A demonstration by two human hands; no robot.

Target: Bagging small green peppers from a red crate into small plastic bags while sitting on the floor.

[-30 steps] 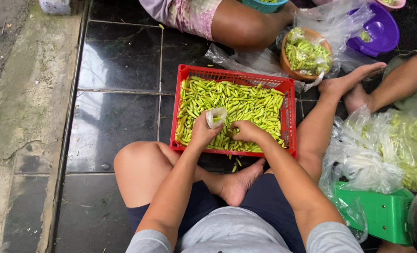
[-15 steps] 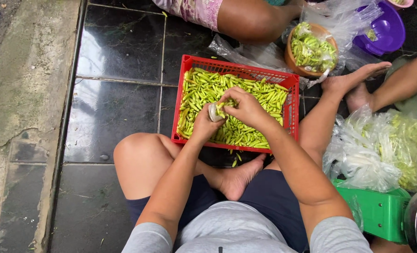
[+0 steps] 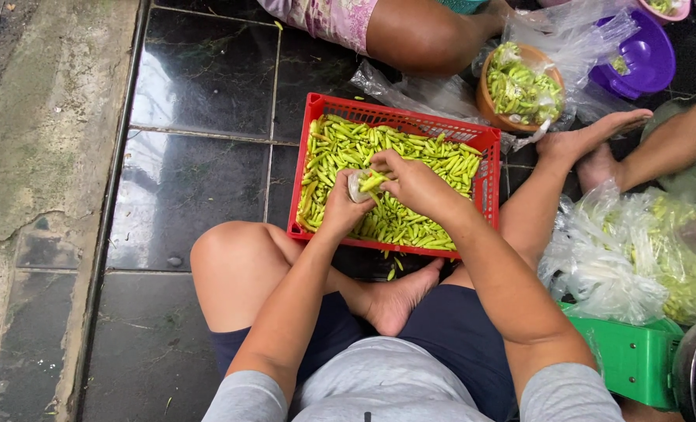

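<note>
While you sit on the dark tiled floor [image 3: 199,101], your left hand [image 3: 340,207] closes around a small clear bag [image 3: 356,186]. Your right hand [image 3: 410,181] pinches green chilies [image 3: 371,181] at its mouth, above the red crate [image 3: 484,168] of chilies.

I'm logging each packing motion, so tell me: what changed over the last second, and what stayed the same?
The right hand came over from beside the small clear bag and now pushes green chilies into its mouth. The left hand keeps holding the bag over the red crate. The crate, the brown bowl and the plastic bags on the floor lie as before.
</note>
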